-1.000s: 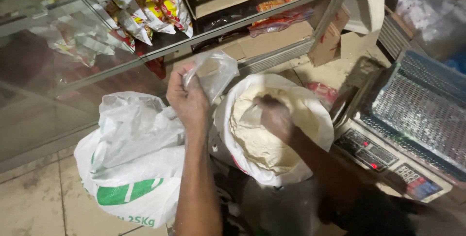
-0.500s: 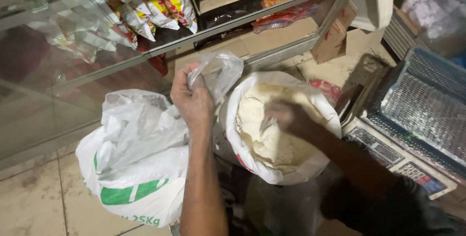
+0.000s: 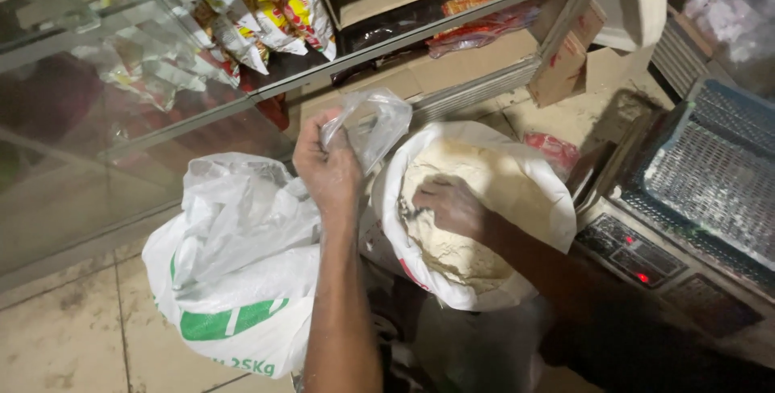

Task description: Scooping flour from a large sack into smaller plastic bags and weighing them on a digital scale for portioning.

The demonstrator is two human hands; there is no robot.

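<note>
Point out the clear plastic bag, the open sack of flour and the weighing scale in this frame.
clear plastic bag (image 3: pixel 373 122), head view, on its crinkled middle.
open sack of flour (image 3: pixel 557 199), head view, on its rolled white rim.
weighing scale (image 3: pixel 710 175), head view, on its metal platform.

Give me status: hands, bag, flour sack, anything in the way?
Left hand pinching clear plastic bag above the open sack. Right hand down in the flour. Closed white sack alongside left, scale right; nothing blocking.
</note>
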